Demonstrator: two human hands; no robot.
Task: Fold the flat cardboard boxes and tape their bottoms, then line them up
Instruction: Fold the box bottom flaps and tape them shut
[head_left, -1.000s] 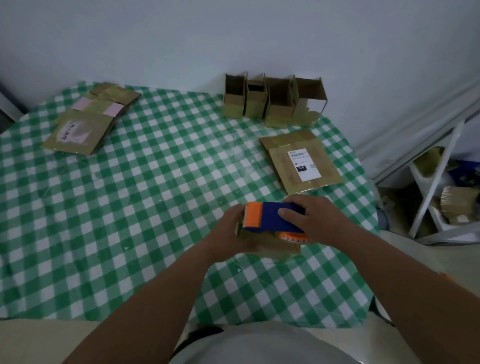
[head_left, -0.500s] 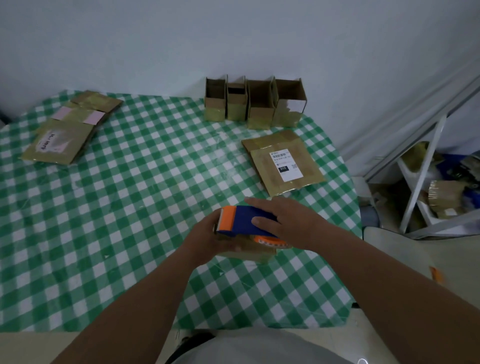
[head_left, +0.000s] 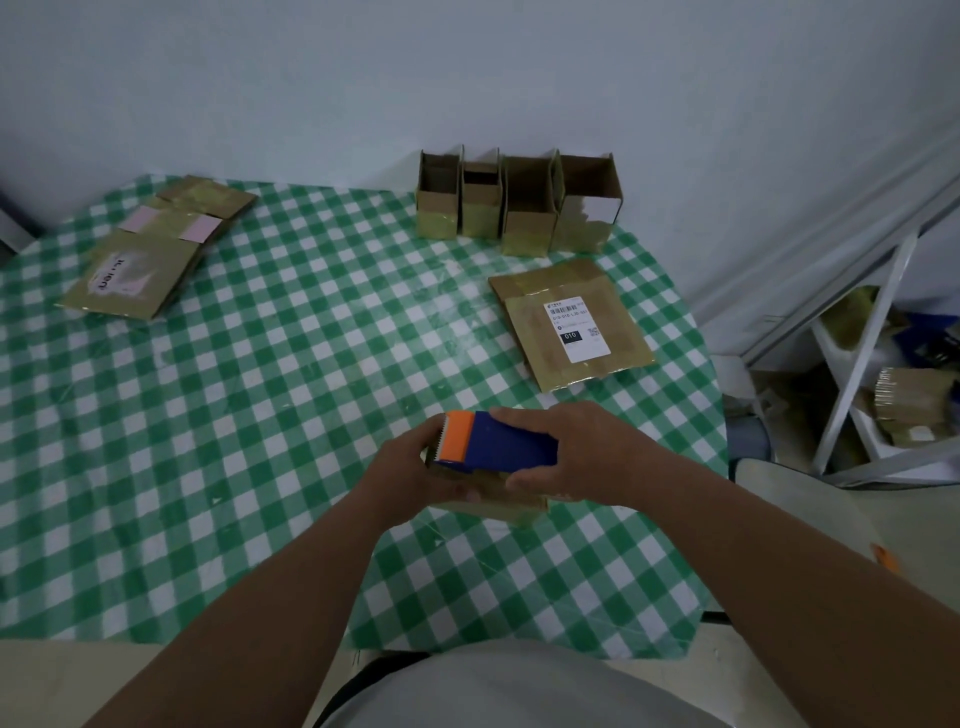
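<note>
My right hand (head_left: 582, 457) grips a blue and orange tape dispenser (head_left: 493, 441) and holds it on top of a small folded cardboard box (head_left: 511, 506) near the table's front. My left hand (head_left: 410, 467) holds the box's left side, fingers curled round it; the box is mostly hidden under both hands. Several folded boxes (head_left: 519, 208) stand in a row at the back by the wall. A flat box with a white label (head_left: 571, 325) lies to the right. A pile of flat boxes (head_left: 150, 244) lies at the far left.
The table wears a green and white checked cloth (head_left: 260, 415) and ends just in front of me. On the right stand a white metal rack (head_left: 862, 364) and more cardboard on the floor. A plain wall rises behind the table.
The dispenser has slid slightly along the box top under my right hand. My head has shifted, so the whole scene sits a little differently in view.
</note>
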